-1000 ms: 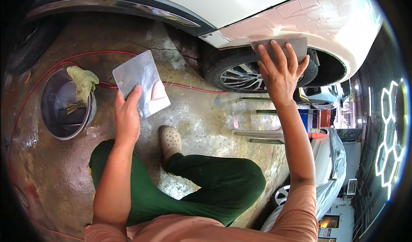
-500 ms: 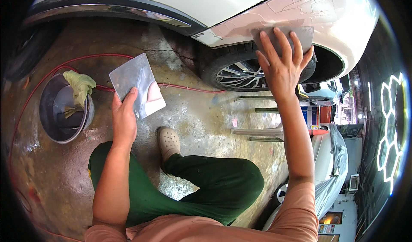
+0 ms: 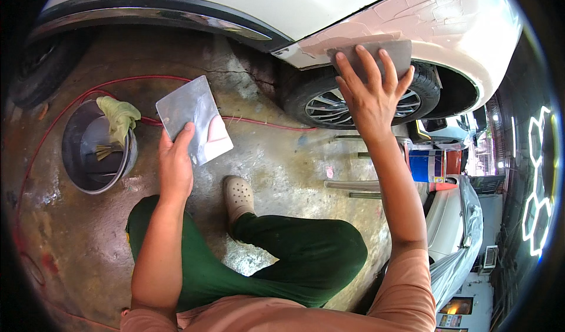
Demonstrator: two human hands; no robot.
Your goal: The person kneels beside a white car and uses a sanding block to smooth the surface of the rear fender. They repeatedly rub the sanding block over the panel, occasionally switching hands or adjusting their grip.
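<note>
Pinched between thumb and fingers, a flat grey putty board [image 3: 183, 109] is in my left hand [image 3: 175, 158]. A smear of pinkish-white filler [image 3: 218, 136] lies on the board's right corner. My right hand [image 3: 373, 93] holds a wide grey putty spreader [image 3: 398, 55], its fingers spread over the blade. The spreader rests against the lower edge of the white car's rear panel [image 3: 494, 43], just above the wheel arch. Pale pink filler [image 3: 406, 15] with ridges and cracks coats that panel. The spreader's far face is hidden.
The car's wheel [image 3: 329, 109] stands under my right hand. A dark bucket [image 3: 79, 176] with a yellow-green cloth [image 3: 119, 115] and a brush [image 3: 105, 151] sits at left. A red hose [image 3: 44, 138] crosses the wet floor. Plastic stool legs [image 3: 353, 185] and a covered car [image 3: 450, 226] are at right.
My right hand has slid the spreader left along the panel's lower edge. The left hand still holds the board, nearly unmoved; the whole view has shifted slightly.
</note>
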